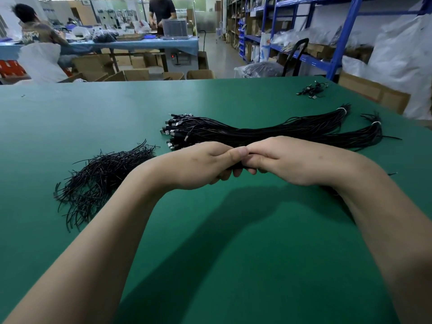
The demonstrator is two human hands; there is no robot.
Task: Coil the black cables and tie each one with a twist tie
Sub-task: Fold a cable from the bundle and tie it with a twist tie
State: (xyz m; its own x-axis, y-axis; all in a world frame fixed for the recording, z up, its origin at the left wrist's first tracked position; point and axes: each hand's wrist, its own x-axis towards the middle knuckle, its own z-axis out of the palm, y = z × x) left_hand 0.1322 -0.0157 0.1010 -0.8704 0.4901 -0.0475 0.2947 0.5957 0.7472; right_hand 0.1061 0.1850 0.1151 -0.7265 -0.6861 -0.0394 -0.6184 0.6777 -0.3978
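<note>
My left hand (205, 167) and my right hand (287, 160) meet above the middle of the green table (93, 118), thumbs touching. Both grip a black cable between them, and only a dark sliver of it (240, 165) shows under the thumbs. Whether it is coiled is hidden by the fingers. Just behind the hands lies a long bundle of black cables (257, 132) with plugs at its left end and white ties near its right ends. A loose heap of black twist ties (102, 176) lies to the left of my left wrist.
A small cluster of black pieces (312, 90) lies at the table's far right. Blue shelving (304, 31) with bags and boxes runs along the right. Two people work at a blue-covered table (140, 44) in the background. Cardboard boxes (138, 74) stand beyond the far edge.
</note>
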